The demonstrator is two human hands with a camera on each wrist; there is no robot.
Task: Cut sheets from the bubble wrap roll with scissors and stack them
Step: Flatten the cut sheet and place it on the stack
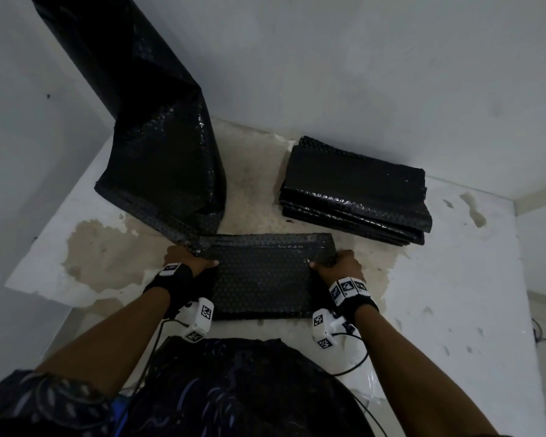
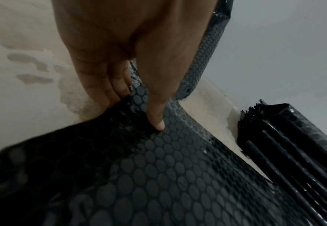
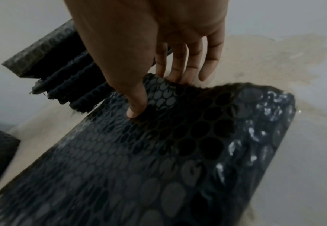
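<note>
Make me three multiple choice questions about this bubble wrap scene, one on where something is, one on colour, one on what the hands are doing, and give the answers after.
1. Where is the stack of cut sheets relative to the sheet being held?
A. Beyond it, on the person's right
B. Under it
C. On the person's lap

2. What colour is the bubble wrap roll?
A. Clear
B. Black
C. Pink

3. How do the hands hold the sheet?
A. Only the left hand touches it
B. Both lie flat on its middle
C. Each pinches a side edge, thumb on top

Answers: A, the head view shows the stack by the wall on the right. B, all the wrap is black. C, the left hand and right hand grip opposite edges.
</note>
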